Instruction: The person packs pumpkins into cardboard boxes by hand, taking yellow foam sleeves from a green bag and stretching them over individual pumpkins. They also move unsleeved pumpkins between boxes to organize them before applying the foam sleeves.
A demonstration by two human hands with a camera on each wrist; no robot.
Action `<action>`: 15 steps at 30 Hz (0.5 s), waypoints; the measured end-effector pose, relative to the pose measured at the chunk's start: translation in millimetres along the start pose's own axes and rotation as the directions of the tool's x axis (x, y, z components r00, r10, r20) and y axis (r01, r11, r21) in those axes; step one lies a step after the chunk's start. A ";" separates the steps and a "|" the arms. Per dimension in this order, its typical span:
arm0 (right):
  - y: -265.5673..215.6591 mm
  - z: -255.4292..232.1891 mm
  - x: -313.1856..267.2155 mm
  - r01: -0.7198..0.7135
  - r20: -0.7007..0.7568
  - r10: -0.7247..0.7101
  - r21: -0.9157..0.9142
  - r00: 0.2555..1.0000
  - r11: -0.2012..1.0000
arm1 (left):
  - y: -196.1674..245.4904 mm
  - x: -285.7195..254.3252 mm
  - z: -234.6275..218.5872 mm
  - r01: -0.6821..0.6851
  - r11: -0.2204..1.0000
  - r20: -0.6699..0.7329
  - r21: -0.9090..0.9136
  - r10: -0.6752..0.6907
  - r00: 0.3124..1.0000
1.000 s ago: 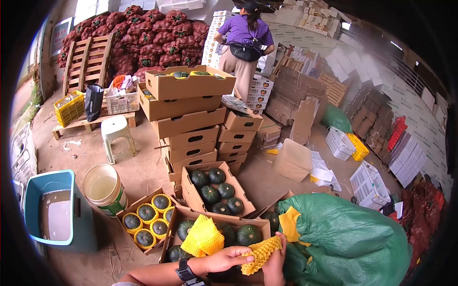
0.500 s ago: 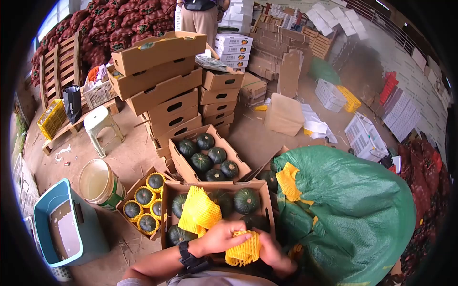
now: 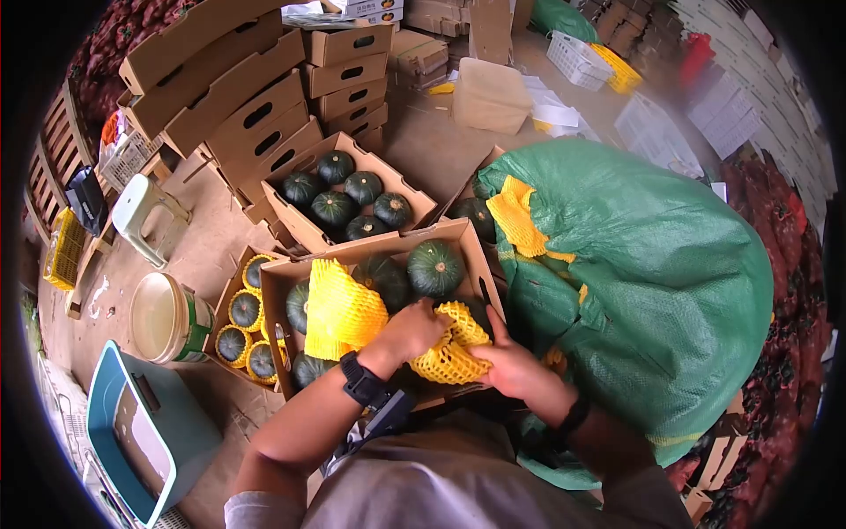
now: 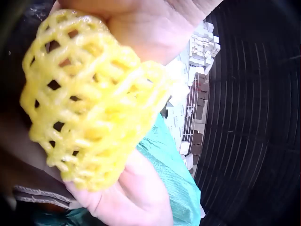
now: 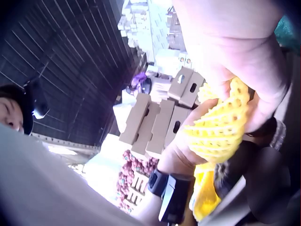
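Observation:
Both hands hold a yellow foam net sleeve (image 3: 451, 346) low over the near part of an open cardboard box (image 3: 471, 242). My left hand (image 3: 412, 331) grips its upper left side, and my right hand (image 3: 518, 368) pinches its lower right edge, thumb on the mesh. In the left wrist view the net (image 4: 94, 99) spreads between the two palms, its mesh stretched into holes. Dark green pumpkins lie in the box, one pumpkin (image 3: 435, 268) just beyond the hands. A second yellow foam net (image 3: 344, 309) lies loosely over the pumpkins on the left.
A big green woven sack (image 3: 643, 309) bulges at the right, with a yellow net (image 3: 517, 216) at its mouth. Farther off, another box (image 3: 414, 189) holds bare pumpkins. To the left are a box of netted pumpkins (image 3: 245, 309), a bucket (image 3: 159, 317) and a blue tub (image 3: 189, 441).
The head view has tilted down, bringing the lap into sight. The held net, bunched up earlier, is now spread wider between the hands. The other net stays on the pumpkins.

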State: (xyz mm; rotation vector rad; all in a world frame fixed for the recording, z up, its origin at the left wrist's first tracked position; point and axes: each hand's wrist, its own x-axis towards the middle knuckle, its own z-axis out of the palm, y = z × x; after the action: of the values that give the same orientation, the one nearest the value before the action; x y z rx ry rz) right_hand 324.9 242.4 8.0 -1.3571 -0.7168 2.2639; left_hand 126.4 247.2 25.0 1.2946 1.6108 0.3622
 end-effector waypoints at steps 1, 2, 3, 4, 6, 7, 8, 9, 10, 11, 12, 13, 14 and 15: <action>0.8 4.2 4.4 0.040 -0.020 -0.039 0.035 0.999 0.999 | -5.3 7.0 6.2 -0.032 0.999 -0.070 0.036 0.034 0.997; 0.4 7.9 7.7 0.082 -0.037 -0.079 0.067 0.996 0.994 | -12.6 12.9 12.0 -0.061 0.995 -0.143 0.075 0.071 0.987; 7.2 7.3 5.8 0.182 0.009 -0.183 0.070 0.983 0.981 | -16.3 3.0 12.9 -0.142 0.989 -0.241 0.033 0.146 0.960; 12.1 10.2 -0.2 0.281 0.053 -0.286 0.076 0.957 0.957 | -17.7 -9.8 9.9 -0.229 0.973 -0.339 -0.001 0.215 0.916; 13.1 13.9 -13.6 0.610 0.139 -0.619 -0.433 0.773 0.664 | -9.2 -35.8 -9.6 -0.280 0.957 -0.281 -0.080 0.248 0.927; 3.5 24.4 -26.9 0.657 0.183 -0.725 -0.606 0.664 0.449 | -11.8 -41.1 -7.6 -0.444 0.852 -0.287 -0.279 0.367 0.885; -8.8 33.9 -35.5 0.644 0.258 -0.797 -0.738 0.546 0.202 | -14.3 -45.8 -4.8 -0.570 0.681 -0.322 -0.459 0.471 0.821; -11.7 31.6 -29.1 0.678 0.200 -0.819 -0.680 0.538 0.280 | -14.2 -50.3 -7.1 -0.464 0.603 -0.221 -0.649 0.435 0.873; -12.5 27.3 -19.8 0.713 0.144 -0.838 -0.611 0.527 0.343 | -12.7 -53.4 -13.1 -0.334 0.500 -0.116 -0.799 0.416 0.902; -10.3 20.6 -12.0 0.686 0.103 -0.830 -0.623 0.548 0.375 | -12.8 -54.8 -18.8 -0.184 0.383 -0.010 -0.905 0.413 0.911; -8.8 20.6 -6.3 0.661 0.031 -0.800 -0.584 0.599 0.472 | -21.5 -47.0 -16.2 -0.196 0.353 -0.041 -0.915 0.402 0.915; -6.8 22.4 -1.9 0.626 -0.039 -0.759 -0.538 0.650 0.564 | -29.1 -41.8 -14.4 -0.154 0.317 -0.033 -0.936 0.357 0.933; -3.9 24.0 2.5 0.583 -0.108 -0.707 -0.487 0.699 0.651 | -33.4 -39.6 -13.0 -0.111 0.275 -0.020 -0.955 0.313 0.950; -2.0 29.8 7.2 0.623 -0.096 -0.650 -0.208 0.754 0.754 | -30.6 -42.3 -11.5 -0.165 0.299 -0.073 -0.940 0.297 0.952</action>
State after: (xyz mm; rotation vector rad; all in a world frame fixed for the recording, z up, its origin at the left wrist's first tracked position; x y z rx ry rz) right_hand 295.3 241.6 16.1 -1.1098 -1.1272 1.5534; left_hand 96.8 202.8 29.1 0.5470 0.7584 1.1990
